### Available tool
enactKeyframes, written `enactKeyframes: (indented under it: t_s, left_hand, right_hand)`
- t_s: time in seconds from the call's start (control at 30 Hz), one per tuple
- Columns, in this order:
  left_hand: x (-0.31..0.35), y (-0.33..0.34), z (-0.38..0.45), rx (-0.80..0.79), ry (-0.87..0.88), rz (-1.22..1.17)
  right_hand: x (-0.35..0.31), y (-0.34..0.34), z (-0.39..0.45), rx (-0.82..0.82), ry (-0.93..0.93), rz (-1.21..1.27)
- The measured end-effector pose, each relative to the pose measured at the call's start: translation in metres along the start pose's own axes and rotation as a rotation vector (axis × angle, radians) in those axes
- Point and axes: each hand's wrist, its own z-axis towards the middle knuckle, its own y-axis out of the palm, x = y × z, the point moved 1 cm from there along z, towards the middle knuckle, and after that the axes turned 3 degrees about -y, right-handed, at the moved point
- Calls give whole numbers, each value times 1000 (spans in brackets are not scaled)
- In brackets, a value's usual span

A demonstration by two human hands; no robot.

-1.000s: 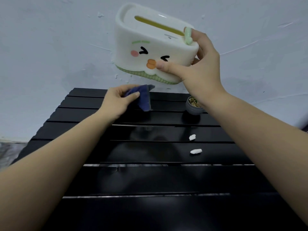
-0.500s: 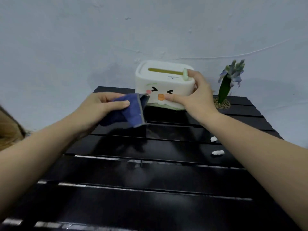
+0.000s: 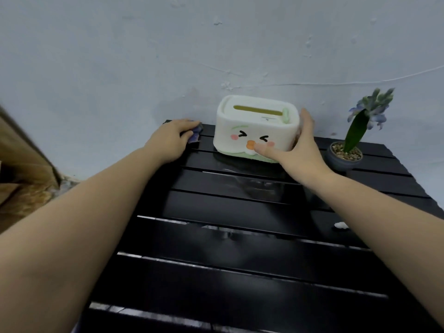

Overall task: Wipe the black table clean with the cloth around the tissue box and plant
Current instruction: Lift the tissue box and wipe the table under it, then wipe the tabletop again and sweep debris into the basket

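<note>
**Tissue box back on the table; cloth now at the far left corner**

Since a second ago the tissue box (image 3: 256,127) has come down from mid-air and is now resting on the black table (image 3: 240,260), toward its far edge near the wall (image 3: 144,56). The cloth (image 3: 195,134), which half a second ago was hanging in front of the box, is now lying pressed onto the far left corner of the table.

The left hand (image 3: 171,138) is lying palm down over the cloth and covering most of it; only a crumpled blue edge is showing past the fingers, so its grip cannot be told beyond pressing. The right hand (image 3: 298,150) is grasping the box's right end, thumb across the front face and fingers wrapping behind.

The box is white with rounded corners, a pale green base, a yellow slot in the lid and a cartoon face with pink cheeks and an orange beak. It is standing upright between the cloth and the plant (image 3: 360,123), a purple-flowered stem in a small dark pot of pebbles, close to the right hand but apart from it.

The table is slatted and glossy, showing reflections. A small white scrap (image 3: 341,225) is lying on a slat beside the right forearm.
</note>
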Motion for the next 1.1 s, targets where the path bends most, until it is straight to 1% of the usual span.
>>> enactKeyframes:
  t_s: [0.07,0.13,0.17,0.3,0.37,0.43,0.5,0.57,0.63,0.67,0.73,0.77,0.8,0.83,0.87,0.9,0.93,1.0,1.1]
  left_hand:
    - [-6,-2,-9,47,-35,-44]
    - [-9,-7,-19,94,-103,-81]
    - [-10,-9,-25,113,-141,-90]
    - [-10,-16,-58,148,-208,-50]
    - [1,-19,-82,154,-215,-59]
    - [13,-20,-111,149,-199,-68]
    - [24,-17,-141,114,-141,-100]
    - [40,-16,-168,40,-76,-156]
    - [60,-25,-185,-36,-44,-268]
    - [69,-31,-190,-34,-42,-345]
    - [75,-39,-192,57,-113,-402]
    - [73,-37,-189,82,-181,-360]
    - [71,-33,-185,60,-262,-268]
    - [70,-25,-181,6,-318,-128]
    - [70,-14,-178,-39,-335,18]
    - [75,-2,-173,-51,-324,130]
    - [82,9,-168,-38,-301,183]
    - [110,30,-159,-24,-247,160]
    - [162,61,-152,-64,-141,110]
  right_hand:
    - [-5,-2,-23,60,82,-75]
    - [-8,-1,-57,98,114,-170]
    - [-11,1,-75,64,103,-246]
    - [-19,12,-131,-233,-18,-697]
    - [-21,13,-142,-306,-38,-816]
    - [-23,12,-150,-332,-53,-912]
    - [-27,9,-161,-329,-40,-928]
    - [-33,4,-179,-302,-11,-868]
    - [-39,-2,-203,-250,2,-791]
    - [-42,-7,-215,-222,12,-760]
    - [-46,-20,-239,-171,54,-715]
    - [-47,-29,-250,-139,82,-695]
    - [-47,-38,-261,-107,116,-681]
    - [-47,-48,-272,-78,155,-673]
    - [-46,-58,-284,-54,193,-673]
    - [-46,-68,-296,-31,226,-677]
    - [-45,-79,-307,-9,253,-681]
    - [-44,-98,-327,29,303,-676]
    - [-43,-119,-349,56,363,-674]
